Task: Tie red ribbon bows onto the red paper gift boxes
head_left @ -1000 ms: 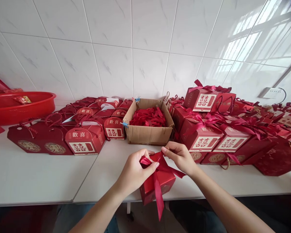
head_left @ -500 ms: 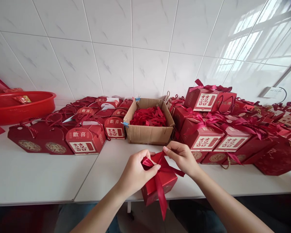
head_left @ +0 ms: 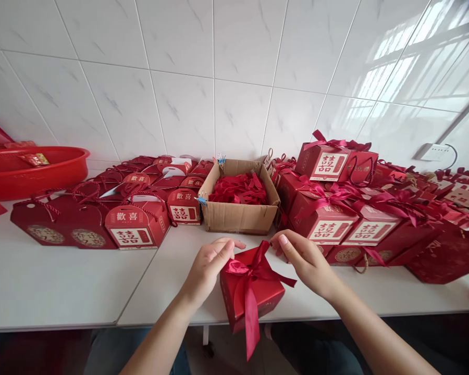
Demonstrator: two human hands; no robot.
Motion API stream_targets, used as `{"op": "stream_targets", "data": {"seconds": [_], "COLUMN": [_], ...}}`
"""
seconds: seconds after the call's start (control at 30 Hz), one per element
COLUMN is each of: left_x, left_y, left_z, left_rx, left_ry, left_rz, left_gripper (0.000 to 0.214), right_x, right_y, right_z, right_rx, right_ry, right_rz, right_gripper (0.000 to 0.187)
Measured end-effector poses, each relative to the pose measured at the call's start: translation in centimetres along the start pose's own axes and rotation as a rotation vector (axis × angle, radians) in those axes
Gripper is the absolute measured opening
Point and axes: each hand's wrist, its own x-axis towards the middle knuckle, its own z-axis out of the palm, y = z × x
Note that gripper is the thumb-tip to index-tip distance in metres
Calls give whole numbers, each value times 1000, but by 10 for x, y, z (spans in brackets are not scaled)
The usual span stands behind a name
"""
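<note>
A small red gift box stands at the table's front edge, with a dark red ribbon tied in a bow across its top. One ribbon tail hangs down over the front and another points right. Beside the bow's left loop is my left hand, thumb and fingers apart, holding nothing. My right hand hovers just right of the bow's upper loop, its fingers loosely curled and separated from the ribbon by a small gap. Behind the box, a cardboard box holds a heap of cut red ribbons.
Red boxes with cord handles stand in rows at the left. Stacked boxes with bows fill the right side. A red plastic basin is at the far left. A tiled wall rises behind, with a power socket.
Both hands have let go of the bow's loops and drawn slightly apart. The gift box now shows more of its top and sits a little further left.
</note>
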Motion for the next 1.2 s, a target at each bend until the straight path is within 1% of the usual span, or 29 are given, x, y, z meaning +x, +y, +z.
{"op": "stream_targets", "data": {"seconds": [0.07,0.13,0.2,0.3,0.4,0.57,0.8,0.97,1.1,1.2], "left_x": [0,0,-1,-2,-2,-1,4,7,8,8], "left_y": [-4,-6,-5,-4,-2,2,-1,-3,-5,-5], "left_z": [-2,-3,-3,-3,-3,-4,-5,-7,-8,-7], "left_rx": [-40,-90,-132,-164,-172,-78,21,90,112,85], "left_ry": [-19,-53,-94,-125,-127,-110,-99,-122,-116,-123], "left_rz": [-3,-19,-42,-77,-89,-63,-7,11,9,-4], "left_gripper": [47,46,43,31,24,27,28,29,30,30], "right_x": [-1,0,3,10,16,20,19,18,17,18], "right_y": [-6,-14,-21,-28,-32,-32,-31,-29,-28,-27], "right_z": [-2,-1,2,8,12,13,13,12,13,14], "right_rx": [-78,-142,-199,-298,-379,-405,-391,-360,-348,-352], "right_ry": [39,23,-50,-186,-267,-307,-323,-323,-320,-329], "right_rz": [-113,-240,-330,-380,-390,-381,-399,-402,-396,-370], "right_gripper": [29,20,16,11,7,11,10,9,10,9]}}
